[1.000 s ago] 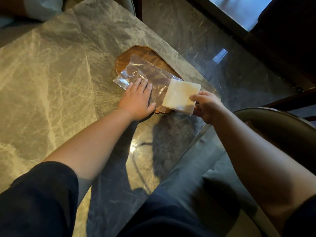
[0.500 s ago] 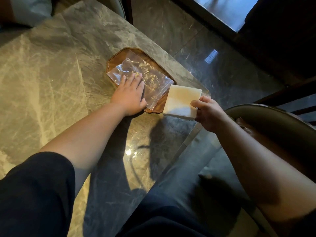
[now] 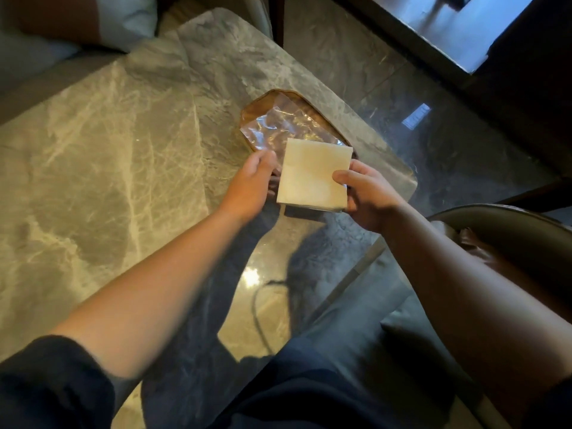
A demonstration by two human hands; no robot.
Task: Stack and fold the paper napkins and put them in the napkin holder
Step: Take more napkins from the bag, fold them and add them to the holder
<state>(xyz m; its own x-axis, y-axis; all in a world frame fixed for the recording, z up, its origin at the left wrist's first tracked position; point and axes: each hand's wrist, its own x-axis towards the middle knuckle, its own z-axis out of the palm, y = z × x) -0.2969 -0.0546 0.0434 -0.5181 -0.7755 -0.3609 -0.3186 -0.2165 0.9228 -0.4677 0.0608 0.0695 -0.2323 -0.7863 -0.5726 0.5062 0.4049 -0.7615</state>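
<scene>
Head view shows you at the start of the job: you have the stack of paper napkins (image 3: 314,174) lifted above the near right part of the marble table (image 3: 123,168), and nothing is folded or stowed yet. Your right hand (image 3: 365,193) grips the stack at its right edge, thumb (image 3: 342,178) pressed on top, with the other fingers curled out of sight beneath. Your left hand (image 3: 252,184) is at the stack's left edge with its fingers loosely curled and partly spread; you cannot tell from here whether they touch the napkins or sit just beside them.

Behind the stack, on the far side, a crumpled clear plastic wrapper (image 3: 278,125) lies in a brown wooden tray (image 3: 247,109), which may be the holder, though that is uncertain.

Your next move probably calls for both hands on opposite edges, squaring the sheets so they line up before you crease them. Keep the thumb pressure light, since thin napkins slide and fan out easily.
</scene>
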